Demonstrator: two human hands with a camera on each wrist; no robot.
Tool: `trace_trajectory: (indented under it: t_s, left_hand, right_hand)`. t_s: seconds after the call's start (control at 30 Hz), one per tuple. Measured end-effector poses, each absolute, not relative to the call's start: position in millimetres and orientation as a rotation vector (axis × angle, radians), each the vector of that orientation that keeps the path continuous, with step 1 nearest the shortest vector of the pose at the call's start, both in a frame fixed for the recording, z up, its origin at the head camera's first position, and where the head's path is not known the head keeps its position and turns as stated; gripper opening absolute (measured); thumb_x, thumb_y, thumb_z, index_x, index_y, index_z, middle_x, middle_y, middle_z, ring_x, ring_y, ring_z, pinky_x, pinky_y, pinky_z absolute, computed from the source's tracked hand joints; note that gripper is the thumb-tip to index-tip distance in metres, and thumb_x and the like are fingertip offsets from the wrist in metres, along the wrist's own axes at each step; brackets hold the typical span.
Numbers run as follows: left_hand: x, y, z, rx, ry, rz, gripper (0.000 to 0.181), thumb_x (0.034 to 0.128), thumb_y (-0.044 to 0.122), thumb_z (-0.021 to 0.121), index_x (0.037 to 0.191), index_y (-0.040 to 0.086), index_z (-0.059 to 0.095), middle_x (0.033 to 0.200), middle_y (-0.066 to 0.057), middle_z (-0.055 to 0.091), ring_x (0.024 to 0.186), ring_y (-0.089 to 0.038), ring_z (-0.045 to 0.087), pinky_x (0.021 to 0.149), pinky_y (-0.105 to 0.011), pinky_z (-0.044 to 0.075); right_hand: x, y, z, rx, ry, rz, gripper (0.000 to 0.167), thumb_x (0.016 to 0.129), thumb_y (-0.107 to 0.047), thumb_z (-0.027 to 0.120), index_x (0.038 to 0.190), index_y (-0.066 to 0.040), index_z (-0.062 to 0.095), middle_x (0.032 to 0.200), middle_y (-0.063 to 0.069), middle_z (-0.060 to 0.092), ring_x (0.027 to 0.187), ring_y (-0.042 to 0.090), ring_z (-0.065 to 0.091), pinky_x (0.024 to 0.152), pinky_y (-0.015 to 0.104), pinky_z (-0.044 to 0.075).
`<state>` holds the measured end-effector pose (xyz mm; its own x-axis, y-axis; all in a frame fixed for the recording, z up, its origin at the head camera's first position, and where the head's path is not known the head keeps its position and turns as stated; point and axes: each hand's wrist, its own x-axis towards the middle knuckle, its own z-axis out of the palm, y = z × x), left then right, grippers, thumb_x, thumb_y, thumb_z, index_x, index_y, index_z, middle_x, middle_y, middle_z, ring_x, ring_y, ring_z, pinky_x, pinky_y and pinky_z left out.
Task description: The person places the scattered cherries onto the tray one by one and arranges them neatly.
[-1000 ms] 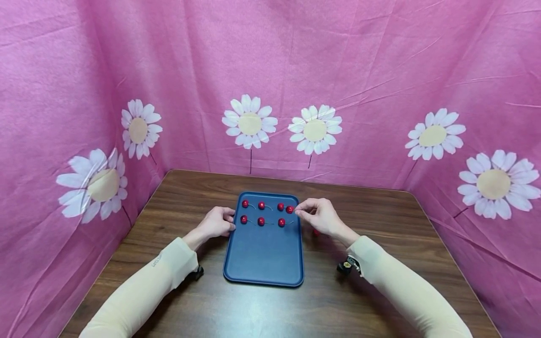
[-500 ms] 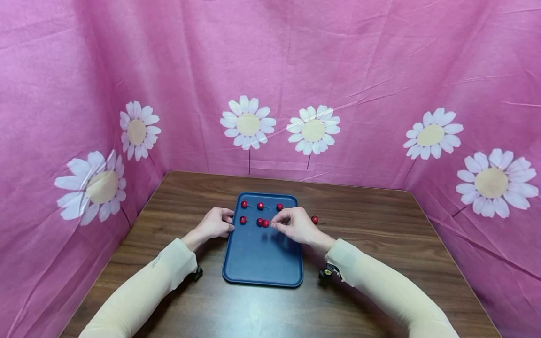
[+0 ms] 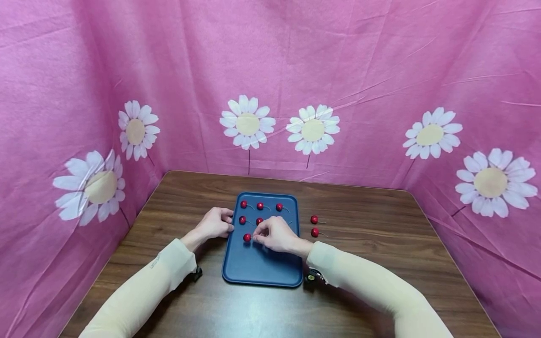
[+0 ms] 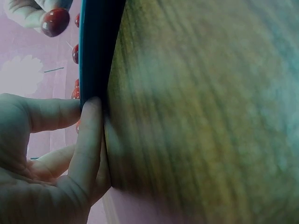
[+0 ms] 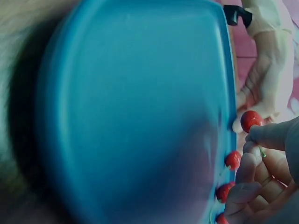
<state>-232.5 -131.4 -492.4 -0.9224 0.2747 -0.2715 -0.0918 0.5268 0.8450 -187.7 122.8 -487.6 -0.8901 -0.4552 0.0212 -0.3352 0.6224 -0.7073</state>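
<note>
Blue tray (image 3: 264, 267) lies below the right hand (image 3: 274, 234), whose thumb and finger pinch the held cherry (image 3: 247, 238) at its stem; the fruit juts just past the tips, over the tray. Near those tips, on their far side, sit 2 near cherries (image 3: 242, 219), 1 of them partly behind the fingers. Past the knuckles pokes 1 stem (image 3: 289, 222), its fruit covered by the hand, which blocks that stretch of tray from the head camera. Farther beyond the fingers, a back row (image 3: 259, 205) of 3 lies on the tray. Well to the right of the pinch, outside the tray, 2 loose cherries (image 3: 314, 232) rest on the table (image 3: 363, 211). Across from the pinch, the left hand (image 3: 216, 222) touches the tray's left rim, fingers spaced apart; how far any reach beneath is unclear. Pale sleeves (image 3: 363, 277) cover both arms. Beyond all the fingertips, behind the table, hangs pink cloth (image 3: 359, 56) with 6 white flowers (image 3: 247, 124).
</note>
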Motion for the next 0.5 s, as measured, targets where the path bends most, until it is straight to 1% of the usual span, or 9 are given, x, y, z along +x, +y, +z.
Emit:
trace_trajectory:
  t_s: [0.17, 0.37, 0.5]
  left_hand:
    - [-232.1, -131.5, -491.1, 0.167, 2.395, 1.364, 0.058, 0.0955, -0.005, 0.077, 0.151, -0.008, 0.063, 0.120, -0.022, 0.072, 0.098, -0.022, 0.076, 0.085, -0.041, 0.075]
    - [-231.9, -131.9, -491.7, 0.163, 2.383, 1.377, 0.058, 0.0957, -0.004, 0.076, 0.152, -0.008, 0.063, 0.120, -0.022, 0.072, 0.097, -0.022, 0.076, 0.086, -0.041, 0.075]
    - [-232.6, -132.0, -492.2, 0.162, 2.379, 1.380, 0.058, 0.0954, -0.004, 0.077, 0.152, -0.007, 0.063, 0.120, -0.022, 0.071, 0.097, -0.022, 0.075, 0.086, -0.041, 0.075]
  right_hand:
    - [-187.9, 112.1, -491.9, -0.664, 2.708, -1.088, 0.009, 0.099, -0.020, 0.086, 0.090, -0.019, 0.089, 0.070, -0.006, 0.077, 0.058, 0.002, 0.062, 0.058, 0.019, 0.049]
    - [-187.6, 104.0, -494.3, -0.692, 2.756, -0.971, 0.011, 0.098, -0.022, 0.087, 0.087, -0.022, 0.089, 0.073, -0.011, 0.077, 0.067, 0.000, 0.059, 0.061, 0.019, 0.046]
    - [-187.4, 100.4, -494.5, -0.672, 2.758, -0.926, 0.010, 0.098, -0.023, 0.087, 0.088, -0.023, 0.089, 0.073, -0.013, 0.075, 0.068, 0.000, 0.059, 0.060, 0.020, 0.046]
